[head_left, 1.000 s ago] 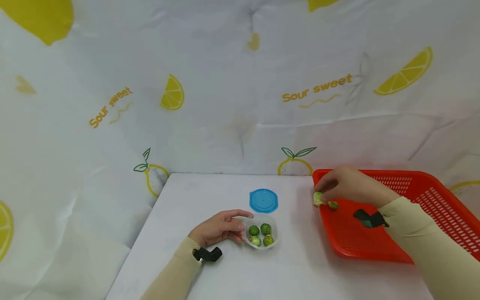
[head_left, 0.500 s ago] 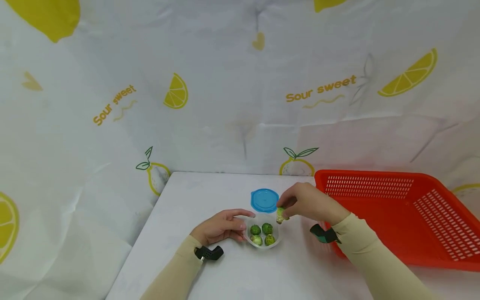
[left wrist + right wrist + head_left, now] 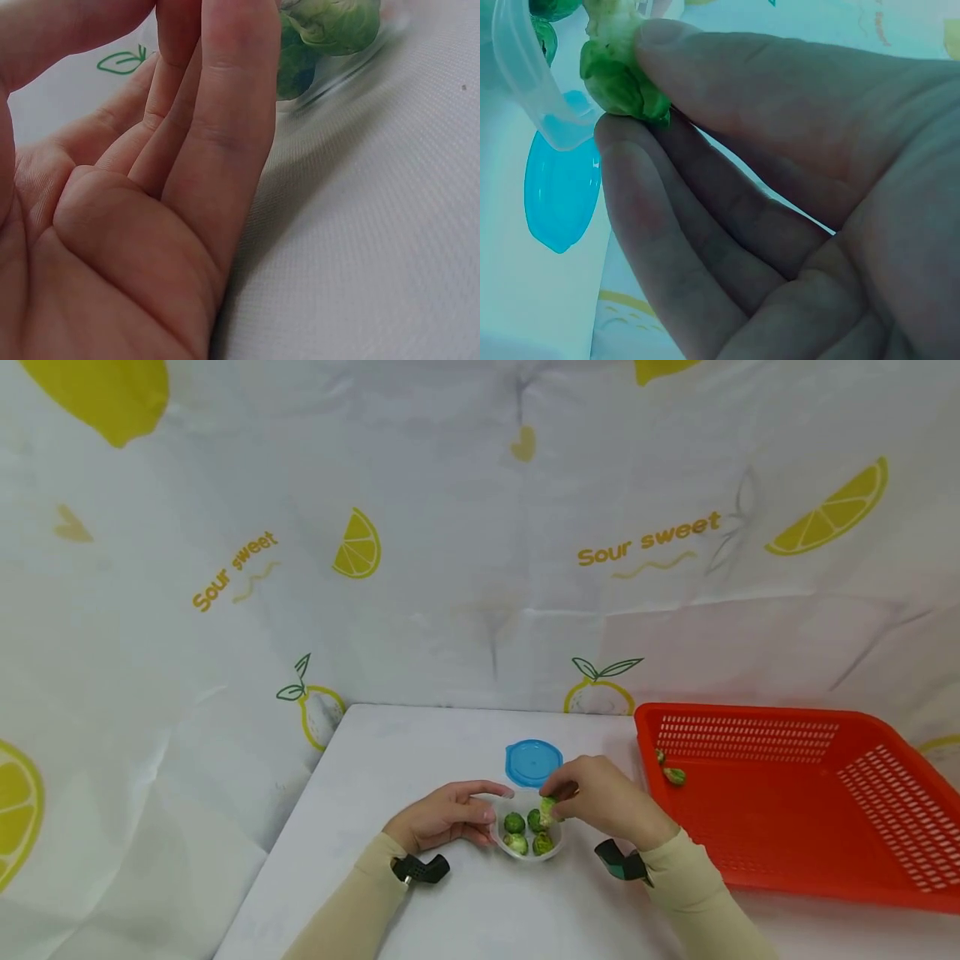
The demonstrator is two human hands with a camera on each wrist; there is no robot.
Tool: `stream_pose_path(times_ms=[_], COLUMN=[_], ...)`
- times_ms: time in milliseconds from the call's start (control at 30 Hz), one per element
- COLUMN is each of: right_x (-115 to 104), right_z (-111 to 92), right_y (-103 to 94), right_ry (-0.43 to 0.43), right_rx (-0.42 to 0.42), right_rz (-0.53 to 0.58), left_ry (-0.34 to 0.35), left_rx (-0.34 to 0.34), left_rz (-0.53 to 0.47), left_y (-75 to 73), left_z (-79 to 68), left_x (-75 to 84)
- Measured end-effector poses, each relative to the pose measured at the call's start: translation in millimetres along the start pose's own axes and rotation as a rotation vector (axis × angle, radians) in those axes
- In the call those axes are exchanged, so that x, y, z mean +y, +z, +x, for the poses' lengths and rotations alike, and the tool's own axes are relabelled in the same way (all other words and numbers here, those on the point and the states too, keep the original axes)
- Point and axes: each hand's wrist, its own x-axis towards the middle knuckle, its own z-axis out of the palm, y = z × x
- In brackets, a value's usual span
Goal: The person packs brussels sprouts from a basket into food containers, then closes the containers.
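Note:
Brussels sprouts (image 3: 514,823) lie in a small clear plastic container (image 3: 529,858) on the table; there are several. My left hand (image 3: 446,816) holds the container by its left side, index finger along the far rim. In the left wrist view, sprouts (image 3: 341,28) show through the clear wall past the fingers. Over the container's right side, my right hand (image 3: 606,799) pinches another Brussels sprout (image 3: 622,86) between thumb and fingertips. In the right wrist view that sprout is beside the container wall (image 3: 517,71), its pale cut end toward the thumb.
A blue lid (image 3: 534,763) lies flat just behind the container. At the right stands a red slotted basket (image 3: 787,835), with Brussels sprouts (image 3: 675,776) near its left wall. A lemon-print cloth (image 3: 450,543) hangs behind the white table (image 3: 420,743).
My right hand has picked a sprout from the red basket and carried it left to the container. The left hand has stayed at the container; the view has shifted slightly.

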Motion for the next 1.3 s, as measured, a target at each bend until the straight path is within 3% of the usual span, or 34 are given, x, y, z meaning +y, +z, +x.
stream_pose_path(times_ms=[267, 700, 1100, 1300], right_x=[-1, -10, -5, -4], right_z=[-7, -5, -4, -18], right_y=[5.1, 10.0, 9.7, -9.6], right_ry=[-0.011, -0.008, -0.024, -0.059], right_rx=[0.003, 0.022, 0.030, 0.045], right_rz=[-0.003, -0.128, -0.102, -0.103], left_ry=[0.017, 0.015, 0.002, -0.016], left_rx=[-0.013, -0.001, 0.002, 0.010], left_rz=[-0.001, 0.015, -0.001, 0.014], left_y=[1.8, -0.8, -1.7, 0.1], left_z=[2.3, 0.3, 1.1, 0.8], left_x=[-0.9, 0.9, -2.0, 0.3])
